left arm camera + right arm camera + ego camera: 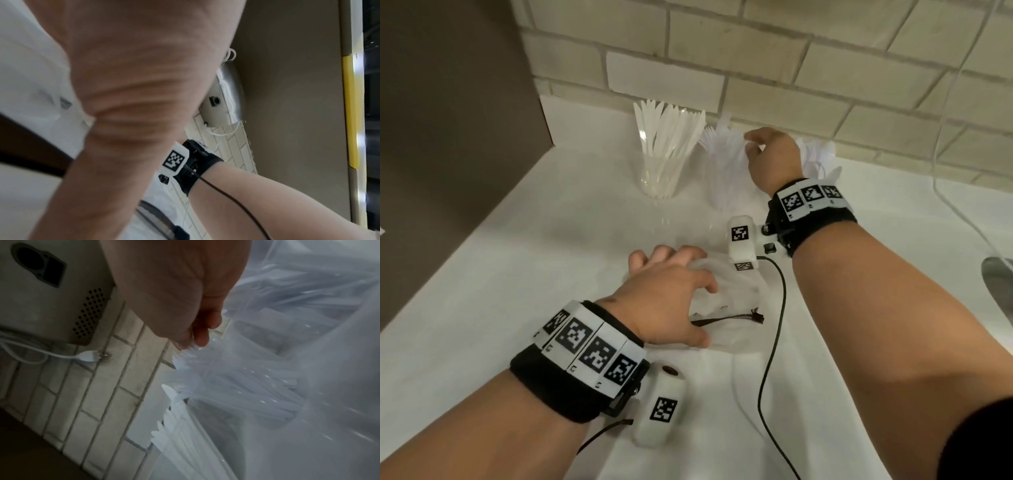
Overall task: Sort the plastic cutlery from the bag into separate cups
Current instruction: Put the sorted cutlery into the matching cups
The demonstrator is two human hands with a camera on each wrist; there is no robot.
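The right hand [774, 156] is up at the middle cup [726, 181], fingers curled down over the tops of the white pieces standing in it. The right wrist view shows the fingertips [202, 339] pinching the tips of what look like forks [185, 353], either setting one in or straightening the bunch; which, I cannot tell. The left hand [671, 294] lies low on the bag [726, 301], fingers spread and bent over the crumpled clear plastic, pressing it to the table [517, 274]; its own wrist view is mostly blurred palm and adds nothing on the grip.

Taking the middle cup as the landmark: the cup of knives [664, 154] stands just to its left, blades up and fanned; a third cup [820, 154] stands just to its right, largely hidden behind the right wrist, its contents unclear. The tiled wall [756, 51] rises close behind all three. The bag lies in front of the middle cup, nearer the person, and looks nearly flat, so the sorting seems almost done.

The next reach turns on that front-to-back line: the bag is below and toward the body from the right hand, already under the left. The cutlery stands roughly upright with tops splayed outward, so a withdrawing hand could snag them. Open table lies left of the bag; a black cable [774, 325] trails to its right.
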